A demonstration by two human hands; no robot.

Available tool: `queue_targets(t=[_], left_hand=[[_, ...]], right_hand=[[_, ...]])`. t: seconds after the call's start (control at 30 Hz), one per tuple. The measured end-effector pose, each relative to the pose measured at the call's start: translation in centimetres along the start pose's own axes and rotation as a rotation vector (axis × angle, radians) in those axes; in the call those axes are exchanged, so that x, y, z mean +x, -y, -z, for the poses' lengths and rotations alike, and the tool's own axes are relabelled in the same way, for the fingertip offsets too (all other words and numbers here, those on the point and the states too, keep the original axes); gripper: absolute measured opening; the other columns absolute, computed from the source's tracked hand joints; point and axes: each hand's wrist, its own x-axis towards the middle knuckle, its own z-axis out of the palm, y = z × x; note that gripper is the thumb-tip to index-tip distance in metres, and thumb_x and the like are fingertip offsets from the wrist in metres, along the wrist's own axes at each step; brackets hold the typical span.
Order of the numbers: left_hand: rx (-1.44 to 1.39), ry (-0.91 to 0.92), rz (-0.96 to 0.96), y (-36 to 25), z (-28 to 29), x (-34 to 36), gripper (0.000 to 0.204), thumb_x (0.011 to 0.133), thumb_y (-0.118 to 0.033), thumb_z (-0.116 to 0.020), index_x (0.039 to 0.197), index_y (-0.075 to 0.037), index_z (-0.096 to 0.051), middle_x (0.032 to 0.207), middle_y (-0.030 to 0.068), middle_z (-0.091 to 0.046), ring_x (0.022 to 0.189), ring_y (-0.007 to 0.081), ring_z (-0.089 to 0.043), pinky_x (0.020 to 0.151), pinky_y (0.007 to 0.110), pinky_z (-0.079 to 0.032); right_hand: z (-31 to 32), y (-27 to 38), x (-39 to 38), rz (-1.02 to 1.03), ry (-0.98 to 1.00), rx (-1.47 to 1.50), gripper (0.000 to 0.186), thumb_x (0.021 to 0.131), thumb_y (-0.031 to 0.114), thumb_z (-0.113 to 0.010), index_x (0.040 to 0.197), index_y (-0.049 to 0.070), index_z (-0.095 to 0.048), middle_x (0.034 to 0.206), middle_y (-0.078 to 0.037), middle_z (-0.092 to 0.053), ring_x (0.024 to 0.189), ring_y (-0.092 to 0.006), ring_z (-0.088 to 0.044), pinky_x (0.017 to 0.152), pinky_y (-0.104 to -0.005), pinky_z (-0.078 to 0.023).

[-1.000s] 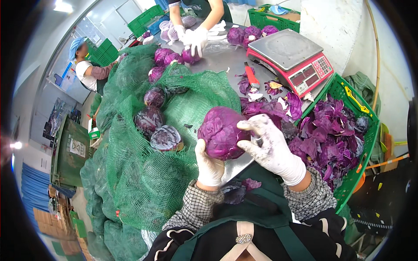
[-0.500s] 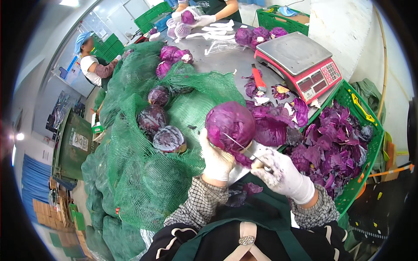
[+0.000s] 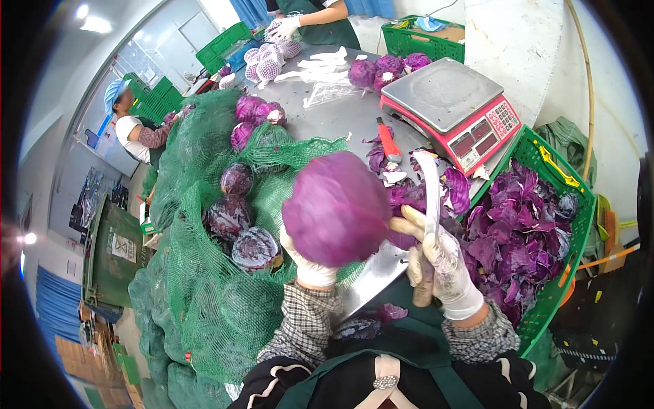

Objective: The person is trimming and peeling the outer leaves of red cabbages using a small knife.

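My left hand (image 3: 308, 267), in a soiled white glove, cups a slightly blurred purple cabbage (image 3: 335, 204) from below. My right hand (image 3: 446, 276), also gloved, grips a knife (image 3: 431, 194) with its blade upright, just right of the cabbage. Beneath them lies an open green mesh sack (image 3: 197, 293) with several darker cabbages (image 3: 228, 218) at its left. Loose purple leaves (image 3: 454, 189) lie on the steel table (image 3: 320, 109), near a red-handled cutter (image 3: 387, 140).
A red scale (image 3: 443, 95) stands at right, beside a green crate (image 3: 579, 266) of leaves (image 3: 511, 232). Stacked mesh sacks (image 3: 153, 327) fill the left. A co-worker (image 3: 313, 24) handles netted items at the back; another person (image 3: 133, 133) stands at left. Trimmed cabbages (image 3: 361, 71) sit behind.
A knife appeared in my right hand by half a second ago; its blade has since swung from across the cabbage to upright at its right. The co-worker's hands have moved up and back.
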Motion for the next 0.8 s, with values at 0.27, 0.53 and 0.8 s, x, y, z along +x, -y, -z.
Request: queue_targets(t=[0.27, 0.53, 0.8], left_hand=[[0.114, -0.052, 0.248, 1.7, 2.7, -0.9, 0.087, 0.079, -0.068, -0.056, 0.142, -0.011, -0.037, 0.144, 0.0141, -0.040, 0.131, 0.0323, -0.040, 0.109, 0.053, -0.031], [0.496, 0.174, 0.047, -1.0, 1.0, 4.2, 0.087, 0.068, -0.031, -0.079, 0.138, 0.001, -0.037, 0.137, 0.0131, -0.047, 0.125, 0.0257, -0.046, 0.108, 0.040, -0.036], [1.170, -0.138, -0.610, -3.4, 0.5, 21.5, 0.074, 0.070, -0.020, -0.082, 0.129, 0.006, -0.044, 0.119, 0.0129, -0.056, 0.109, 0.0185, -0.055, 0.094, 0.031, -0.045]], right_hand=[[1.7, -1.8, 3.1, 0.306, 0.045, -0.285, 0.061, 0.086, 0.037, -0.067, 0.128, -0.003, -0.051, 0.125, -0.015, -0.057, 0.059, -0.0045, -0.053, 0.056, -0.0192, -0.044], [1.5, -2.5, 6.0, 0.161, -0.166, -0.269, 0.047, 0.088, 0.017, -0.064, 0.129, -0.002, -0.049, 0.121, -0.015, -0.059, 0.053, -0.0063, -0.049, 0.051, -0.0219, -0.042], [6.6, -8.1, 7.0, 0.006, -0.327, -0.358, 0.038, 0.093, 0.012, -0.057, 0.126, -0.001, -0.047, 0.104, -0.010, -0.064, 0.047, -0.0075, -0.048, 0.041, -0.0211, -0.039]])
